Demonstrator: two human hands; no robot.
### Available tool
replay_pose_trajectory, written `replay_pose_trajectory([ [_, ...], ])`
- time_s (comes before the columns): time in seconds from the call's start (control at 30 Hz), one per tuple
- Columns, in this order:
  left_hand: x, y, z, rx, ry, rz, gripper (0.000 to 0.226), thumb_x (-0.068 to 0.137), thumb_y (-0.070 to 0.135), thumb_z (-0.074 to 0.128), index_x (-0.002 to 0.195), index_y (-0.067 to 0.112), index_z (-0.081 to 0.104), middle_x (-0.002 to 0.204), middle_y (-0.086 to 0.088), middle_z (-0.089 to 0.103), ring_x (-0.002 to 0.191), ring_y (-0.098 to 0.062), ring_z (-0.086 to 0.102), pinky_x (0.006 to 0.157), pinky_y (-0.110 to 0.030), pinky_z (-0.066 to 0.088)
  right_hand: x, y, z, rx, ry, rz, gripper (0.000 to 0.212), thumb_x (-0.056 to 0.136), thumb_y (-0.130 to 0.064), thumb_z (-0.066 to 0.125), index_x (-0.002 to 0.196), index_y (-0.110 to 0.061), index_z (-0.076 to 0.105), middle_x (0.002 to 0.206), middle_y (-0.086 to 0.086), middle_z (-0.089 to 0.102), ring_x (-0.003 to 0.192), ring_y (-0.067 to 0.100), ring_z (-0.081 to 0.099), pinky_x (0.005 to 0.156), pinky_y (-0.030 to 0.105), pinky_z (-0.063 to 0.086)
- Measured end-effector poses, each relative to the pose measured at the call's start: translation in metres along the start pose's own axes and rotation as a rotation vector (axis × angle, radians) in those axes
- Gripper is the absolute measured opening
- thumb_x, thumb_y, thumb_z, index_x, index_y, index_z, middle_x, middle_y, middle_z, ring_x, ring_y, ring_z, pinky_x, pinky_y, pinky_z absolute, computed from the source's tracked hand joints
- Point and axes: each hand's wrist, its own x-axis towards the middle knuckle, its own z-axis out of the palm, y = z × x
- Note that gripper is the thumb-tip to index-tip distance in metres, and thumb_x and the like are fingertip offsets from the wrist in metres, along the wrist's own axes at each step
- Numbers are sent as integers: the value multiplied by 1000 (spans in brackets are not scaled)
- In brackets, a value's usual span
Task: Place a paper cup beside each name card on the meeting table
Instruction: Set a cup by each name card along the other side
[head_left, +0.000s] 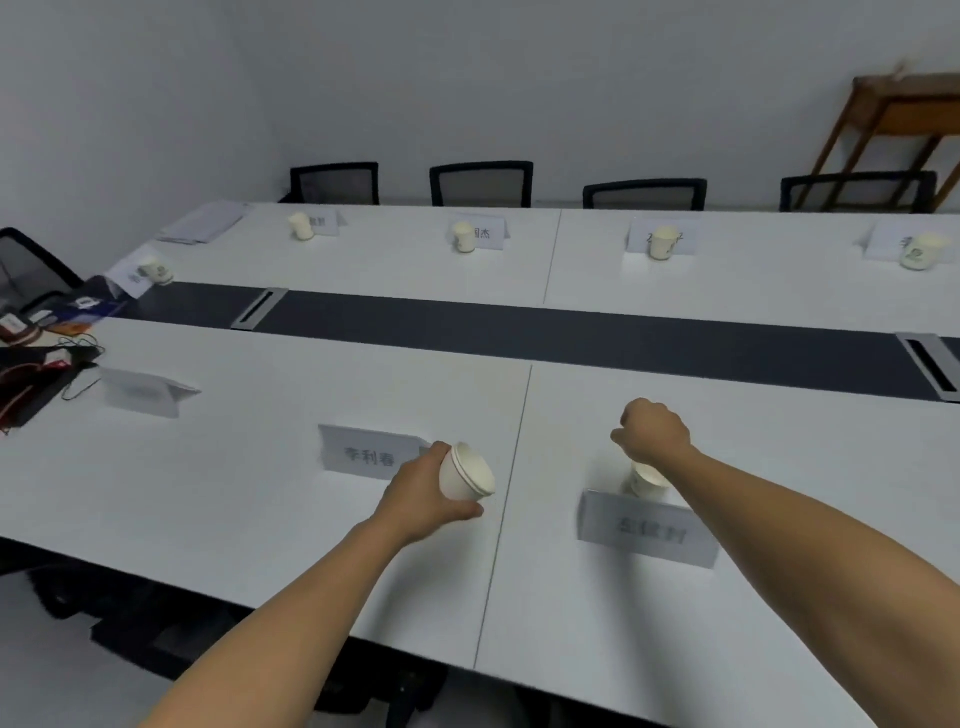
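Observation:
My left hand (423, 496) grips a white paper cup (467, 472), tilted with its mouth toward me, just right of the middle near-side name card (366, 451). My right hand (652, 431) hovers with fingers curled, nothing in it, just above a cup (644, 480) standing behind the right near-side name card (649, 527). A third near-side card (140, 391) at left has no cup by it. Across the table, cups (462, 236) (664, 242) stand in front of several far-side name cards.
The white meeting table (260, 493) has a dark centre strip (519, 332) with cable slots. Bags, cables and boxes (41, 353) crowd the left end. Black chairs (480, 183) line the far side; a wooden stand (893, 119) is at the back right.

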Motion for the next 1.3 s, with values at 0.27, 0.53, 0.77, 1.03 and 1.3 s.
replay_pose_trajectory([
  [0.27,-108,-101,-117,-13,142,-12,68,62,35,85,121,29,50,109,6,61,98,-20,60,82,-41,56,-121,-160,46,-97,11,-243,23,87,-22,58,104,-10,68,98,7,72,78,23,65,62,28,43],
  [0.53,-193,-192,-222,40,270,-98,63,64,35,84,115,25,49,105,3,59,96,-23,58,79,-36,53,-213,-320,76,-158,17,-506,25,91,-31,61,111,-17,66,105,6,69,81,23,59,63,28,42],
  [0.77,-182,-241,-287,24,358,-136,65,62,36,84,116,25,49,107,2,60,99,-24,58,84,-41,54,-217,-423,92,-159,53,-641,28,93,-32,57,116,-19,65,112,4,68,97,26,63,71,29,42],
  [1.03,-96,-269,-348,64,349,-125,67,59,41,85,113,28,48,106,3,60,97,-23,58,80,-39,54,-141,-504,95,-112,41,-638,28,90,-34,59,112,-19,66,111,3,68,100,27,64,72,31,44],
  [1.3,-1,-263,-374,51,291,-74,70,55,42,85,114,30,48,109,2,59,98,-23,57,83,-45,56,-75,-537,77,-16,-2,-535,25,85,-27,62,101,-12,71,99,7,74,95,29,69,76,37,55],
])
